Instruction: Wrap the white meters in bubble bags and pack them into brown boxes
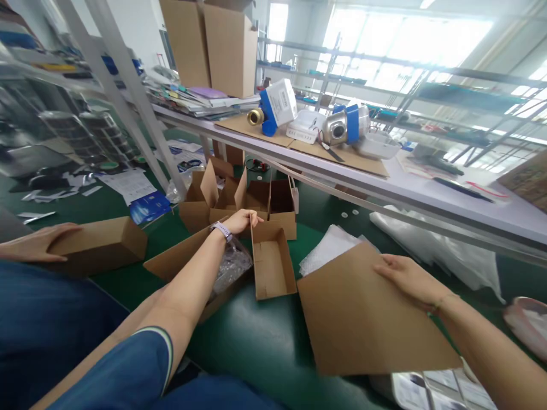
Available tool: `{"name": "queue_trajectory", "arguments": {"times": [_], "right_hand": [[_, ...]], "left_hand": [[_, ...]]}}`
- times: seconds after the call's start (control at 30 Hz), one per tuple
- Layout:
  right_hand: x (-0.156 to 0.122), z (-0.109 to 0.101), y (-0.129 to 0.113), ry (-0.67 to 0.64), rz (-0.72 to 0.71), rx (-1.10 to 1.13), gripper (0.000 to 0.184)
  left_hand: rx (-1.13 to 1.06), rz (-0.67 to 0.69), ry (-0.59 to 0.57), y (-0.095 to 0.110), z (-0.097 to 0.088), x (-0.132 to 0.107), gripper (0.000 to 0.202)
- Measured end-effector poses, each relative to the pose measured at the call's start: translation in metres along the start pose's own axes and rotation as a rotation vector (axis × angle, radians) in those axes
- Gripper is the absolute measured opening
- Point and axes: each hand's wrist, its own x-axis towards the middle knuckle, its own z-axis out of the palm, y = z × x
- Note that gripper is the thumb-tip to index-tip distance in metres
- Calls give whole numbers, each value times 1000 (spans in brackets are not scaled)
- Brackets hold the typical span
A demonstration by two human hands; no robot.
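Note:
My left hand [243, 221], with a watch at the wrist, is closed on the upper left edge of a small open cardboard box [273, 259]. The bottom of this box is bare. On the right, my right hand [401, 276] grips a large flat piece of cardboard [367, 319] by its upper right edge, thumb on the near face and the other fingers hidden. Under my left forearm stands another open carton [175, 253] with clear plastic wrap [231, 265] in it. White sheets [329, 247] lie behind the flat cardboard.
At far left, a co-worker's hand [43, 242] rests on a closed carton [102, 242]. Several open boxes [256, 196] stand behind my left hand. A raised shelf [325, 162] crosses above the green table, holding blue-and-metal devices [342, 126]. Plastic bags [444, 245] lie at right.

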Motion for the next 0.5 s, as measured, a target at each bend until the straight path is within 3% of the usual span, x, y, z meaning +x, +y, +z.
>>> {"name": "queue_trajectory", "arguments": {"times": [0.07,0.13,0.2,0.23,0.3,0.37,0.43,0.5], "right_hand": [[1,11,0,-106,173,228,36],[4,38,3,-102,198,339,38],[6,70,8,-164,177,395,48],[7,85,10,-200,160,415,57],[10,108,14,-254,130,427,74],[15,122,18,-303,134,427,88],[23,134,24,-376,194,444,93],[29,152,34,-449,332,449,90]], "left_hand": [[-5,-21,-60,1,11,9,19],[5,-44,-83,5,24,9,15],[58,-34,17,12,36,-5,7],[105,-11,123,17,43,-19,18],[219,48,409,24,56,-61,39],[229,28,613,25,74,-114,42],[231,-91,663,15,96,-168,38],[147,-260,615,-7,116,-214,45]]}}
